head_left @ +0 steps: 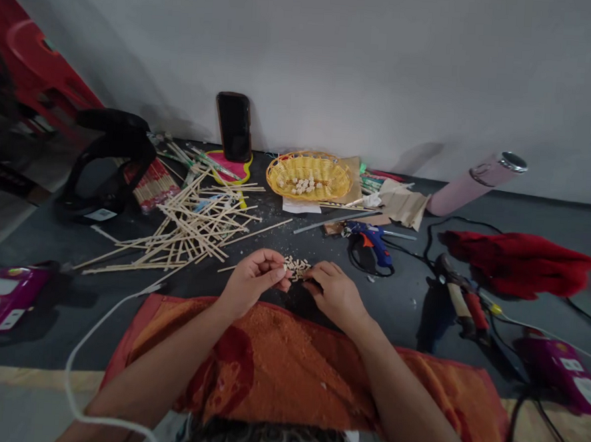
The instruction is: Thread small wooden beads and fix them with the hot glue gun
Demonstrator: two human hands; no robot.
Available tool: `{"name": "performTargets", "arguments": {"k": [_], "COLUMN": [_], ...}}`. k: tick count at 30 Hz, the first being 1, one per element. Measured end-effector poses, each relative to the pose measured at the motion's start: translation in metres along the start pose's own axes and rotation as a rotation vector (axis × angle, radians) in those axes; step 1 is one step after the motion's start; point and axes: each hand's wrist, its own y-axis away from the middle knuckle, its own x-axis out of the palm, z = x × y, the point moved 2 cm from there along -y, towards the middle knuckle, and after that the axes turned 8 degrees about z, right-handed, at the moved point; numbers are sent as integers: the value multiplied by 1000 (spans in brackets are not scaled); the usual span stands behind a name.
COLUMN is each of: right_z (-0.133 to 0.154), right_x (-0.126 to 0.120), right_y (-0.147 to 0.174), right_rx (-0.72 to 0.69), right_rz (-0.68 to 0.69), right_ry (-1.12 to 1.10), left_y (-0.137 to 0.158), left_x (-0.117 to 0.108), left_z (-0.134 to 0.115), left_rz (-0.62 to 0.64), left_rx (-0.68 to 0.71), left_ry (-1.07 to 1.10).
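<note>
A small pile of short, pale wooden stick pieces (297,269) lies on the dark table between my hands. My left hand (256,277) is at its left edge, thumb and fingers pinched together. A pale bit shows at those fingertips, too small to make out clearly. On the pile's right side, my right hand (335,291) has its fingers curled down close to the pieces; whatever they hold is hidden. Beyond the pile, a yellow wicker basket (278,180) contains several small pale clusters. Long wooden sticks (200,225) lie in a loose heap to the left.
A blue glue gun (374,242) lies right of the pile, with pliers (463,298) and a red cloth (523,261) farther right. A pink bottle (471,182) and a phone (234,127) stand near the wall. An orange towel (286,367) covers the front edge; a white cable (85,348) crosses left.
</note>
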Motion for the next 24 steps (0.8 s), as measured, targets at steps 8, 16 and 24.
{"name": "performTargets", "arguments": {"k": [8, 16, 24], "right_z": [6, 20, 27], "right_x": [-1, -5, 2], "right_y": [-3, 5, 5], "right_rx": [16, 134, 180], "right_rz": [-56, -148, -115], "right_ry": [39, -662, -853], "left_y": [2, 4, 6], "left_x": [4, 8, 11], "left_z": [2, 6, 4], "left_rz": [36, 96, 104], "left_rx": [-37, -28, -1], "left_ry": [-137, -222, -323]}}
